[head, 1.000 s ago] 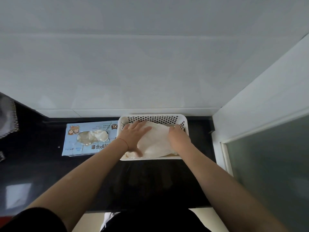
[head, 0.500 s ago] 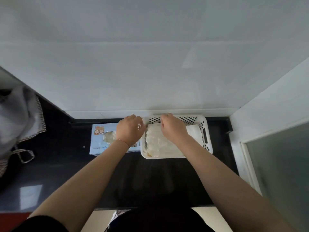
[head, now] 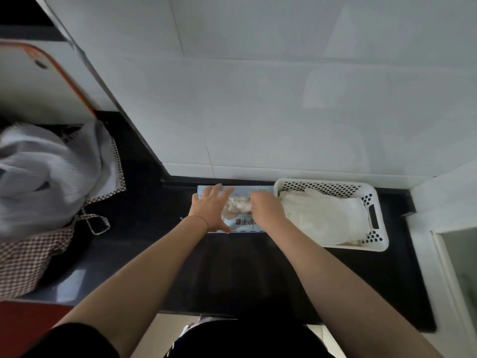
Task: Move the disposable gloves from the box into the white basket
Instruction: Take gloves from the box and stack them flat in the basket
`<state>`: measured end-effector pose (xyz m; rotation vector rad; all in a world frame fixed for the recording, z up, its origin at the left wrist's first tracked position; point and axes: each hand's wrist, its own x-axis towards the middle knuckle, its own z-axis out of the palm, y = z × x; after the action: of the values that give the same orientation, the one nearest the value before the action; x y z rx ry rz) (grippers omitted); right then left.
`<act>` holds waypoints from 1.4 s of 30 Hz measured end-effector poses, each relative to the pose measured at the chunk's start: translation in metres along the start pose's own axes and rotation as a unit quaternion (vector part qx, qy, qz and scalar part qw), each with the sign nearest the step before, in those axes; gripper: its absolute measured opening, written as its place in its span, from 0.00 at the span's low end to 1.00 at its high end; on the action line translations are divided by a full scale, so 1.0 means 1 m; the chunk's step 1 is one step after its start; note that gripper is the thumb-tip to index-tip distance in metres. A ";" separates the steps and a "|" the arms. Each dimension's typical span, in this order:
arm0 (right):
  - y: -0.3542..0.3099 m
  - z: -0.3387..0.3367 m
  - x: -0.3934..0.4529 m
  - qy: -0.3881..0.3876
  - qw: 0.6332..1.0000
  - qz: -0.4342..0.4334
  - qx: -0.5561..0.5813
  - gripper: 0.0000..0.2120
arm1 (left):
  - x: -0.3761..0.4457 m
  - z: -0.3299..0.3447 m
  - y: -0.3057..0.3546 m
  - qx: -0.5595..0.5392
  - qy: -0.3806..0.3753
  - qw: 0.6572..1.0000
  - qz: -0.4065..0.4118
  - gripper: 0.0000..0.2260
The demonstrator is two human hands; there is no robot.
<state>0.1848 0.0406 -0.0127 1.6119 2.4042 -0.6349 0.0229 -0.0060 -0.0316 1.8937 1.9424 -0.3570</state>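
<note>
The light blue glove box (head: 245, 224) lies flat on the black counter, against the left side of the white basket (head: 375, 244). A pile of translucent white gloves (head: 325, 218) lies inside the basket. More gloves (head: 236, 206) bulge from the opening in the box top. My left hand (head: 210, 208) rests on the left part of the box with its fingers spread and straight. My right hand (head: 265, 209) is over the box opening with its fingers curled down into the gloves there; the fingertips are hidden.
The black counter (head: 232, 275) ends at a white tiled wall behind and a white wall at the right. A grey cloth in a checked bag (head: 44, 192) sits at the left. A white and orange board (head: 38, 81) leans behind the bag.
Both hands left the basket and moved left onto the box. The left hand went from a loose fist to flat on the box; the right reached into the opening. The view swung left.
</note>
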 end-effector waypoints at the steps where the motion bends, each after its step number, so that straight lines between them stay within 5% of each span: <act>1: -0.002 -0.003 0.000 0.003 1.000 0.006 0.006 0.08 | 0.000 0.000 0.000 0.001 0.006 1.000 0.005 0.52; 10: -0.024 -0.057 0.003 0.088 0.983 -0.027 0.158 0.08 | 0.009 -0.003 -0.008 0.003 0.025 0.999 0.035 0.55; 25: -0.006 -0.064 -0.014 0.039 0.989 -0.003 0.143 0.08 | 0.003 -0.014 0.009 -0.081 0.029 0.995 0.049 0.44; 36: -0.019 -0.083 -0.023 0.088 0.950 -0.017 0.299 0.06 | 0.003 -0.006 0.006 -0.085 0.043 0.995 0.012 0.46; 42: -0.004 -0.081 -0.015 0.105 0.948 0.025 0.300 0.08 | 0.000 -0.032 -0.002 -0.308 -0.041 0.950 0.046 0.44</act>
<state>0.1940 0.0623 0.0667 2.0416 2.4423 -1.3504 0.0176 0.0081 -0.0038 1.5159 1.6427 0.1836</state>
